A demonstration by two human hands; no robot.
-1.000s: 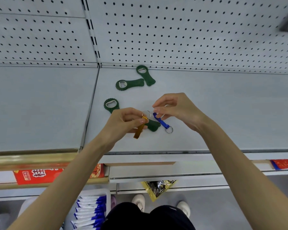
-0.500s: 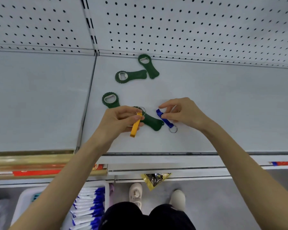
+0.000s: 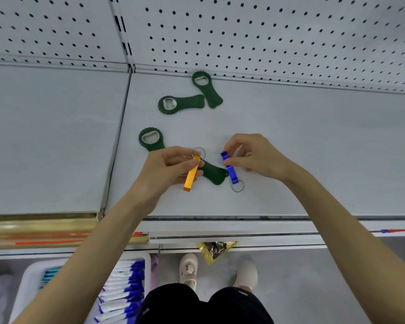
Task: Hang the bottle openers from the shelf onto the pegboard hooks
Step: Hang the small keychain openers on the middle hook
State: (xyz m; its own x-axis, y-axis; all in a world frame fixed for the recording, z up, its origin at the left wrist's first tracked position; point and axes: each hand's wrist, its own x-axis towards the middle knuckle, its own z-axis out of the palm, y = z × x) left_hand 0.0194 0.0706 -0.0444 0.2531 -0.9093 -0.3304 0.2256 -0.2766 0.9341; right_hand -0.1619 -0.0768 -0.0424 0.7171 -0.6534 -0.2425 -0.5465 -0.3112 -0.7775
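Left hand [image 3: 171, 169]: fingers curled, pinching the far end of an orange bottle opener [image 3: 191, 177], which is hanging over the near middle of the shelf [image 3: 313, 148].

Right hand [image 3: 255, 157]: thumb and forefinger are clamping the far part of a blue bottle opener [image 3: 230, 170], just right of the orange one. I cannot tell whether it is resting on the shelf.

First green opener [image 3: 214, 175]: lying between the two, partly under the left hand.

Second green opener [image 3: 180, 104] and third green opener [image 3: 207, 90]: lying close together, far back by the pegboard [image 3: 267, 31].
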